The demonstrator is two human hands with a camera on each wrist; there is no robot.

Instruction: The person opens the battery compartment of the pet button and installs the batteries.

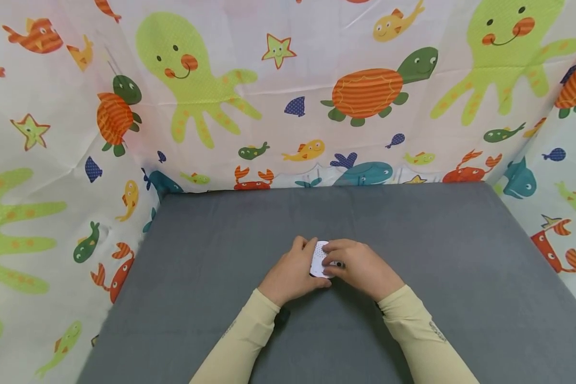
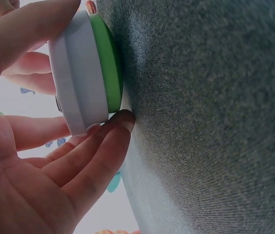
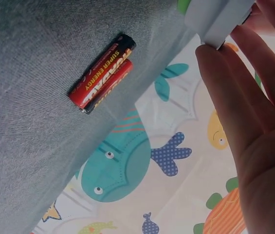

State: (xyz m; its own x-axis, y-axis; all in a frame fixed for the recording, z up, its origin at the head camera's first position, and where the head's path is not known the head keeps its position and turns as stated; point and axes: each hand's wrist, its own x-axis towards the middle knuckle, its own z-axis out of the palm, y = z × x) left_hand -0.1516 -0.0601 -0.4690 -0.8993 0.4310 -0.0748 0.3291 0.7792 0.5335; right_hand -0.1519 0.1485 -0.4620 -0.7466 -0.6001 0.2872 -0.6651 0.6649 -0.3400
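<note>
Two hands meet at one white-and-green device (image 1: pixel 318 258), the landmark for every place given; its dotted white face is turned upward, its green part (image 2: pixel 109 63) toward the grey surface (image 1: pixel 211 256); whether green part and surface touch cannot be told. The left hand (image 1: pixel 290 273) holds the device from its left, thumb and fingers set about the white side wall; the right hand (image 1: pixel 365 266) comes from its right, fingers bent, tips touching the face and edge; whether these also pinch it cannot be told.

Handling, as judged by eye: the casing looks like hard plastic, stiff and probably light; its smooth wall may slip under dry fingers, and a fall could crack or part it; the sounder hold is across opposite sides of the white wall, clear of the dotted face.

Two red-and-black batteries (image 3: pixel 103 73) lie side by side on the surface near the device, apart from it; being round, they might roll if nudged. The right hand hides part of the device from above, the chief obstruction; pale sleeves (image 1: pixel 242 338) lie nearer the wearer than the device; a cloth (image 1: pixel 269 128) printed with sea animals stands well beyond it.
</note>
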